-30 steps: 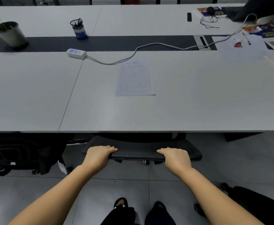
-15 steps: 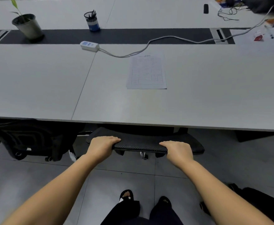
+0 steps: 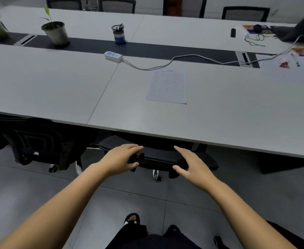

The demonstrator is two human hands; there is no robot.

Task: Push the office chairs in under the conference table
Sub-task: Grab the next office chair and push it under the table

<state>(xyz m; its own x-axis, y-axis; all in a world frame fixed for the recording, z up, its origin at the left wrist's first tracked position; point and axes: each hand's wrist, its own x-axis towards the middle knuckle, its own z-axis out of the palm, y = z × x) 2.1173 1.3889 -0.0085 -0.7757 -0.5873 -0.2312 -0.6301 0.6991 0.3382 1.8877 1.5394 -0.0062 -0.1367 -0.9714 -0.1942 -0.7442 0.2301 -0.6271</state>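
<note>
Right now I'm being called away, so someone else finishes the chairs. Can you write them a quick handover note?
Left hand: open, fingers loose over the top edge of the chair back, not gripping.
Right hand: open, spread at the same edge.
This chair sits mostly under the conference table; only its back shows.
The chair to the left looks tucked against the table edge too.
Left: a dark shape at the lower right may be another chair; check it.

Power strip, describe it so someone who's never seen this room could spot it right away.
Look along the dark strip down the middle of the table. The power strip lies at its near edge, just in front of the pen cup. It is the only white block, with a white cable trailing right.
</note>
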